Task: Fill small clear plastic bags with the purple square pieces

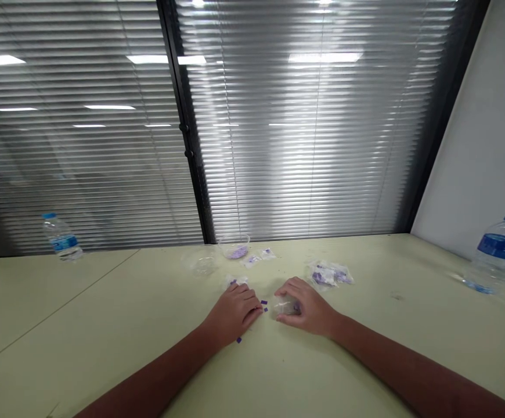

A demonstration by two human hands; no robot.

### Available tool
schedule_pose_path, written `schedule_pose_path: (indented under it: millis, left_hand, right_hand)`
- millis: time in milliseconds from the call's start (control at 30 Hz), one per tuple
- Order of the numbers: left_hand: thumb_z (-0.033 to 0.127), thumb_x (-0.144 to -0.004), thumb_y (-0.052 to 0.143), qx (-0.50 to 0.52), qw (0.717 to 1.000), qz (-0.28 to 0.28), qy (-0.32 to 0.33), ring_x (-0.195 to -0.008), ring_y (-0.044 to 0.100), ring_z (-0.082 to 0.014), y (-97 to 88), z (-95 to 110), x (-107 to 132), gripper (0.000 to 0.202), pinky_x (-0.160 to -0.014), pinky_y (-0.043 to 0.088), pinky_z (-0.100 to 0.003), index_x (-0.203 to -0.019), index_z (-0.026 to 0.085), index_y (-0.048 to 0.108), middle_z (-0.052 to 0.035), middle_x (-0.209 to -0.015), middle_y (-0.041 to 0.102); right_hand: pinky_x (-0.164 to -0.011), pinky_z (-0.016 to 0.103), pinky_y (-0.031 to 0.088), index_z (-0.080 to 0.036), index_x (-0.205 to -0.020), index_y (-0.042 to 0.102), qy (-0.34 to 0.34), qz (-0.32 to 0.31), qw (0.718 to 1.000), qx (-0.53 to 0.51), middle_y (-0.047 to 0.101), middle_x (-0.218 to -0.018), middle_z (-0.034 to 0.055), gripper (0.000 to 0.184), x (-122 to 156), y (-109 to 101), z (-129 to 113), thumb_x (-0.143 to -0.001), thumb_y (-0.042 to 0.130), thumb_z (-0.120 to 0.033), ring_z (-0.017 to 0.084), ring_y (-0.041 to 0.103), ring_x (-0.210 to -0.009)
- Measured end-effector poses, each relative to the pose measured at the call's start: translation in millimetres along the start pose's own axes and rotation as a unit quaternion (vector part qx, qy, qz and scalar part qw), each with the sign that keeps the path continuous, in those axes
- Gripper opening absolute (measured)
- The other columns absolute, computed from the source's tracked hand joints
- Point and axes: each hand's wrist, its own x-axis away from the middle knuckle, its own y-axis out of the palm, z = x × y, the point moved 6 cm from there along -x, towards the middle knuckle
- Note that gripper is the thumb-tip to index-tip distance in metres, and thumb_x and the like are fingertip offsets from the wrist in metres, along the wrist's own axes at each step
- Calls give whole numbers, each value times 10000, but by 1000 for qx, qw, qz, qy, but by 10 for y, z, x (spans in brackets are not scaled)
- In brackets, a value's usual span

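Observation:
My right hand [303, 307] is curled around a small clear plastic cup [284, 306] on the table, thumb on the near side and fingers on the far side. Something purple shows faintly inside the cup, partly covered by the hand. To its left, my left hand [236, 312] rests low over the table with its fingers bent and pressed together. Its fingertips are hidden, so what they may hold does not show. Small dark purple pieces [264, 302] lie between the two hands, and another purple piece [239, 340] lies below the left wrist. A small plastic packet [236, 281] sits just behind the left hand.
Farther back stand a clear bowl [234, 244] with light purple contents and a clear lid-like piece [204, 266]. Small packets [251, 261] lie beside the bowl. A bag of purple-and-white packets [328, 274] is behind my right hand. Water bottles stand left [63, 238] and right [499, 255].

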Motion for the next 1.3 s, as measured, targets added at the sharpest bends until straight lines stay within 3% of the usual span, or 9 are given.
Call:
schedule_pose_path:
  millis: [200, 267, 333, 400, 567, 700, 1300]
  left_hand:
    - [255, -1090, 602, -3, 1000, -3, -10, -908, 629, -227, -21, 16, -11, 192, -860, 395, -397, -935, 217, 709, -25, -911, 730]
    - [270, -1089, 602, 14, 1000, -1, -14, -967, 646, -235, -45, 19, -10, 136, -890, 409, -400, -1067, 228, 730, -37, -995, 741]
    - [295, -1089, 611, 35, 999, -5, -5, -1025, 656, -238, -57, 29, -9, 196, -915, 425, -396, -1246, 256, 722, -46, -1080, 739]
    - [312, -1091, 615, 49, 999, -14, 7, -1023, 657, -230, -47, 30, -6, 241, -907, 435, -385, -1306, 287, 723, -43, -1076, 726]
    - [337, -1061, 681, 68, 998, 7, -3, -954, 638, -216, -17, -31, -3, 121, -875, 428, -382, -1043, 279, 786, -28, -958, 710]
    - [319, -1047, 703, 70, 997, 19, 0, -935, 631, -210, -19, -28, -9, 168, -869, 417, -384, -904, 246, 750, -20, -909, 715]
    - [248, -1024, 646, 50, 998, 14, -21, -901, 638, -214, -61, -9, -7, 147, -900, 420, -398, -898, 228, 718, -15, -867, 730]
  right_hand:
    - [-913, 422, 503, -259, -1153, 690, 7, -5, 1000, -4, 723, -1043, 47, 375, -6, -1, -5, -848, 887, -351, 262, 659, -1015]
    - [-914, 422, 503, -254, -1154, 691, 4, -7, 1000, -5, 726, -1035, 46, 373, -6, 0, -11, -850, 884, -352, 260, 662, -1007]
    - [-906, 419, 505, -254, -1155, 693, 4, -10, 1000, -3, 729, -1028, 45, 372, -7, 2, -17, -850, 882, -354, 257, 663, -998]
    - [-897, 415, 509, -254, -1150, 694, 5, -11, 1000, 0, 730, -1022, 43, 368, -9, 2, -21, -850, 882, -354, 255, 664, -989]
    - [-898, 415, 514, -257, -1141, 690, 4, -12, 1000, 3, 728, -1008, 42, 351, -11, -2, -32, -863, 875, -366, 255, 671, -981]
    - [-897, 407, 517, -257, -1128, 692, 0, -9, 1000, 2, 726, -1002, 42, 336, -6, -8, -33, -872, 870, -381, 254, 669, -981]
    - [-894, 407, 531, -258, -1120, 708, 16, -21, 1000, -4, 757, -995, 39, 311, 10, -9, -34, -883, 853, -398, 244, 692, -949]
